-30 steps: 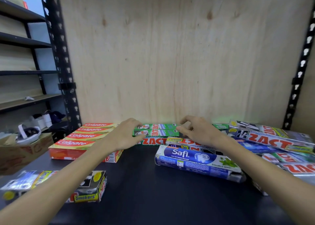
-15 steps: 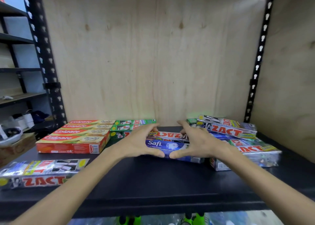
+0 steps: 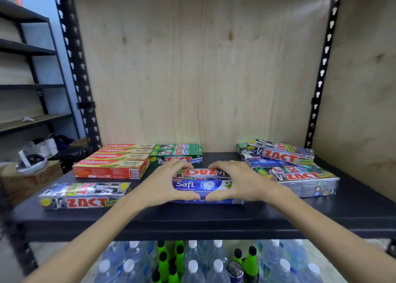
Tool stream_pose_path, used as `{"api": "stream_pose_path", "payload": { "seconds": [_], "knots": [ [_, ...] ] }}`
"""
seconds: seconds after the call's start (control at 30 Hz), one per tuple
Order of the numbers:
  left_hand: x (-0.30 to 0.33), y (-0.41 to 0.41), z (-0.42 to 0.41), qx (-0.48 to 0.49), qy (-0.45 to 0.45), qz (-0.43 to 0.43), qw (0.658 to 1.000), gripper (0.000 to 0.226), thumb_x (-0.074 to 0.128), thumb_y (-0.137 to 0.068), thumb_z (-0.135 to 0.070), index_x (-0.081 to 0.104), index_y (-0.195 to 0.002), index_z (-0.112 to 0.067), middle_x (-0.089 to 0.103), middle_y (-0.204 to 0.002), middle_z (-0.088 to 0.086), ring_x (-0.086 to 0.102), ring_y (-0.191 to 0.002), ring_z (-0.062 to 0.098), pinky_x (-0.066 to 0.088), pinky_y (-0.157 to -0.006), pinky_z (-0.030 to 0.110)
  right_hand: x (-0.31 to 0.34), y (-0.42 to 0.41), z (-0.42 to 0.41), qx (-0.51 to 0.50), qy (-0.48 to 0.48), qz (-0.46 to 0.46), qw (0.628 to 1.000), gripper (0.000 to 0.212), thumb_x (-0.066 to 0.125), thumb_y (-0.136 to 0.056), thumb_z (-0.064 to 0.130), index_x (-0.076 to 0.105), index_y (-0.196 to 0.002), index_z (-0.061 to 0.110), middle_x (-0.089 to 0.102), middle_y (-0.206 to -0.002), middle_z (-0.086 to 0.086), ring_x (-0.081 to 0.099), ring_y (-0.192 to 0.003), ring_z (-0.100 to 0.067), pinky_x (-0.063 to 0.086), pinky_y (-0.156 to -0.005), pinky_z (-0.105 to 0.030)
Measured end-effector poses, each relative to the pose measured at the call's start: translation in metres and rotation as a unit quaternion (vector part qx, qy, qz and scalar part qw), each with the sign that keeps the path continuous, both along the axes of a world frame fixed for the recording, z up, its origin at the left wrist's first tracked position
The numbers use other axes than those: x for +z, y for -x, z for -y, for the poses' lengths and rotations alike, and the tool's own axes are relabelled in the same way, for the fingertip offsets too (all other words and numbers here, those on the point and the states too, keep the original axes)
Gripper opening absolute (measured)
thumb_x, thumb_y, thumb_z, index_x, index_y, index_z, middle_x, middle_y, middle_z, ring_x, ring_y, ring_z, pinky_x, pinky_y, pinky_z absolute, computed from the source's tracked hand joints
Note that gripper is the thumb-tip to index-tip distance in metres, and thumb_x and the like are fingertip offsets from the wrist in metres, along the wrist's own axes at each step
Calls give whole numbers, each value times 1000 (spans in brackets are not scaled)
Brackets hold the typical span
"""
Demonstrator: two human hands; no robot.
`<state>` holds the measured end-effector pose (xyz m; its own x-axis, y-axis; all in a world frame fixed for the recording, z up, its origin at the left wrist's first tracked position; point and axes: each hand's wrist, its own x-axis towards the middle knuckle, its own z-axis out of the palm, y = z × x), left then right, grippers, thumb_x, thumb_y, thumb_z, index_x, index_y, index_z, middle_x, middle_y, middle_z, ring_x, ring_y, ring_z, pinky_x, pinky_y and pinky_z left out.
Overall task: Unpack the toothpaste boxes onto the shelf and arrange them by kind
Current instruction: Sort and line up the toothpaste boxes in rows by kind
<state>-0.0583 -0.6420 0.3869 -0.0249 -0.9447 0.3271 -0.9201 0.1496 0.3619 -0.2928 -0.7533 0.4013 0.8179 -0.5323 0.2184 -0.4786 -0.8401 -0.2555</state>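
Fingers of the left hand (image 3: 169,184) and right hand (image 3: 240,182) curl around a Safi box (image 3: 199,185) and Zact box (image 3: 203,172), best lifted level together.

Both hands have come back from the green boxes (image 3: 176,154) at the rear and now clasp the blue Safi box (image 3: 201,186) together, left hand (image 3: 165,182) and right hand (image 3: 240,182), thumbs nearly meeting at its front.

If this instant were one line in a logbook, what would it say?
left hand: grips Safi box | right hand: grips same bundle | Zact box: behind Safi, between hands | shelf: sorting unfinished
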Motion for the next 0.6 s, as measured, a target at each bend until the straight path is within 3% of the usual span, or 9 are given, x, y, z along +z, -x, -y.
{"api": "stream_pose_path", "payload": {
  "seconds": [0.27,0.47,0.6],
  "knots": [
    [1,5,-42,22,5,24,999,81,63,-64,-86,47,-131,-43,44,-126,-30,46,-120,-4,43,-102,30,-10,3,-33,14,-31,49,998,87,71,-71,74,43,-144,35,51,-137,14,43,-123,-5,35,-112,-35],
    [10,10,-42,34,-35,59,997,88,60,-67,-88,42,-140,-41,41,-133,-26,45,-121,-3,45,-102,29,-2,15,-38,0,-32,49,998,91,66,-78,70,35,-152,30,42,-152,9,26,-143,-15,14,-122,-36],
    [15,16,-40,19,-57,83,995,91,62,-69,-84,37,-145,-42,38,-142,-25,40,-125,-3,36,-109,29,-2,34,-25,-24,-27,95,995,87,55,-76,79,39,-149,34,45,-151,9,32,-141,-14,26,-119,-39]
  ]
}}
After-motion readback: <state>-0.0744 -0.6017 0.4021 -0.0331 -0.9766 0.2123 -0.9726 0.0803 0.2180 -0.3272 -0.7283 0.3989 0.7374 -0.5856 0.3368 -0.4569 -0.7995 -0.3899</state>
